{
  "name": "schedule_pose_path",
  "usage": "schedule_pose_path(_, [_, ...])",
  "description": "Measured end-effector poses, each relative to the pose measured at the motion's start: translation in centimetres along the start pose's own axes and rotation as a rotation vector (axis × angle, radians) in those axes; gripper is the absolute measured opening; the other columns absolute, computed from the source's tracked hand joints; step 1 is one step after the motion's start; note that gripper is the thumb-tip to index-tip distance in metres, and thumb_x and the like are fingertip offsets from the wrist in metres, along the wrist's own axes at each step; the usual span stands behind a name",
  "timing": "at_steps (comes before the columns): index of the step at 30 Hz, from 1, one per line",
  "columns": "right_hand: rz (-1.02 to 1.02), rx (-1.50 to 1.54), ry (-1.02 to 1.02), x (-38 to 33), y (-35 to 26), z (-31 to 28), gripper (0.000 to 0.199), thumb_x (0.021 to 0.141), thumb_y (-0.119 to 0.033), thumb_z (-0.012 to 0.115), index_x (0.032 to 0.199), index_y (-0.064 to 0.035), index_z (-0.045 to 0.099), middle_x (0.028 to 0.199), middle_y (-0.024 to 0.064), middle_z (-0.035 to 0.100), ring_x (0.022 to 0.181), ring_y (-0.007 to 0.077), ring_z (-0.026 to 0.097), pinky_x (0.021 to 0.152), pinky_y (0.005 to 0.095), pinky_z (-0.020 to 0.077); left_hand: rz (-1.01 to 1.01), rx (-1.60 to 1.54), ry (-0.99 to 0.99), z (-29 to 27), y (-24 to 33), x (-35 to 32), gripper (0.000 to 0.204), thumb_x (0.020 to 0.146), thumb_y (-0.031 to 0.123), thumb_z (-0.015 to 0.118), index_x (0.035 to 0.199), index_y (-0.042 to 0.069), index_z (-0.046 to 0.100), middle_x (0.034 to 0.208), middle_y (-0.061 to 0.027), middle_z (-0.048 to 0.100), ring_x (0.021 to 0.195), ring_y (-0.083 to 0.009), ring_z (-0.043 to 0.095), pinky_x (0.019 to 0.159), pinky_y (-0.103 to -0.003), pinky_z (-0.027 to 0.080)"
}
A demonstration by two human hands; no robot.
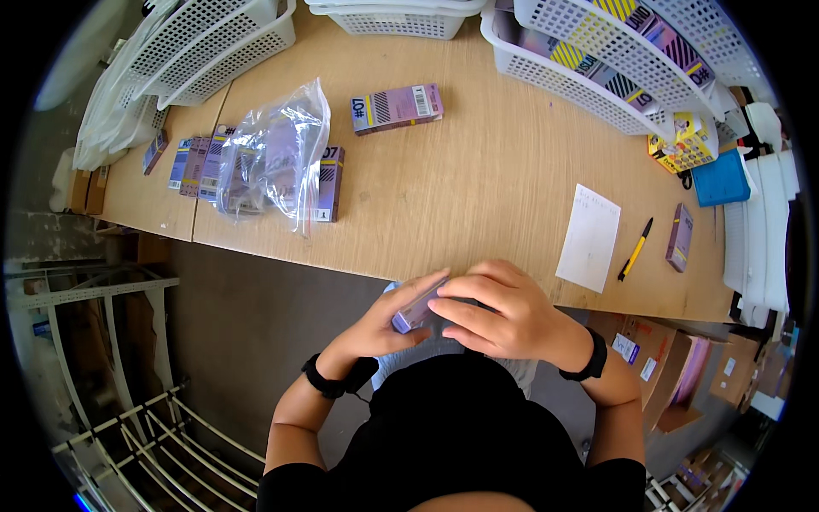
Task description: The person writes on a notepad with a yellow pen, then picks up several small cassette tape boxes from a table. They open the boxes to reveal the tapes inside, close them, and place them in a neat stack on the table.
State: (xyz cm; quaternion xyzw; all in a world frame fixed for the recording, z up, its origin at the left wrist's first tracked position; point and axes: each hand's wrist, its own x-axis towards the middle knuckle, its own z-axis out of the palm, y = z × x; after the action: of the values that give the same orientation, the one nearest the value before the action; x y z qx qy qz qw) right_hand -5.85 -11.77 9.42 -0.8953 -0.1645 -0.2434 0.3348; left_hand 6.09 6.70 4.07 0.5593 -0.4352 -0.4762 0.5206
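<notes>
A small purple box [415, 314] sits between my hands, just off the table's near edge and above my lap. My left hand [372, 326] is closed around it, thumb on the near side and fingers along the far side. From the right, my right hand [514, 312] reaches over with bent fingers, its fingertips on the box's right end. My palms and fingers hide much of the box. On the table [478, 188] beyond lies a purple box with a striped label [397, 109]. A clear plastic bag [277, 154] covers part of a row of similar boxes [194, 166].
White perforated baskets [213, 60] stack at the far left, and filled ones [589, 85] stand far right. A paper sheet [590, 239], a yellow-black pen [636, 249] and another purple box [680, 238] lie on the right. Below are cardboard boxes [653, 358] and a white metal rack [162, 427].
</notes>
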Motion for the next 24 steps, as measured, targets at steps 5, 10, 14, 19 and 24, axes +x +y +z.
schedule_pose_path(5, [0.043,0.008,-0.025,-0.1,0.1,0.5,0.031,0.059,-0.009,0.077,0.084,-0.0042,0.060,0.089,0.0045,0.056,0.080,0.0202,0.056,0.069,0.0302,0.0481,0.107,0.144,-0.010,0.5,0.3,0.9,0.073,0.067,-0.008,0.063,0.135,0.006,0.043,0.119,-0.0121,0.055,0.111,-0.0274,0.053,0.093,-0.037,0.041])
schedule_pose_path(10, [0.058,0.040,0.053,-1.0,0.6,2.0,0.028,0.060,-0.005,0.074,0.083,-0.0013,0.059,0.084,0.0060,0.055,0.078,0.0202,0.056,0.066,0.0288,0.0488,0.067,0.123,0.000,1.2,0.0,0.9,0.064,0.069,-0.008,0.059,0.131,0.003,0.047,0.111,-0.0147,0.057,0.103,-0.0276,0.056,0.087,-0.035,0.044])
schedule_pose_path(14, [0.102,0.081,0.067,-1.7,0.6,2.5,0.026,0.062,-0.004,0.073,0.084,0.0000,0.059,0.083,0.0071,0.054,0.075,0.0206,0.056,0.063,0.0289,0.0490,-0.002,0.094,-0.027,1.2,-0.6,0.6,0.058,0.071,-0.007,0.056,0.128,0.001,0.048,0.106,-0.0151,0.058,0.097,-0.0267,0.058,0.084,-0.033,0.045])
schedule_pose_path(19, [0.113,0.125,0.068,-2.4,0.6,3.2,0.028,0.060,-0.003,0.077,0.081,0.0004,0.058,0.083,0.0087,0.057,0.073,0.0222,0.057,0.060,0.0302,0.0487,-0.056,0.090,-0.037,1.3,-0.2,0.6,0.056,0.072,-0.007,0.053,0.127,-0.001,0.048,0.105,-0.0147,0.060,0.097,-0.0248,0.059,0.084,-0.031,0.045])
schedule_pose_path(24, [0.141,0.161,0.092,-2.7,0.5,3.9,0.022,0.065,-0.004,0.072,0.080,-0.0007,0.057,0.079,0.0084,0.054,0.072,0.0224,0.056,0.061,0.0305,0.0482,-0.085,0.044,-0.047,1.3,-0.5,0.4,0.055,0.072,-0.007,0.052,0.127,-0.001,0.049,0.105,-0.0140,0.060,0.098,-0.0227,0.059,0.085,-0.031,0.045])
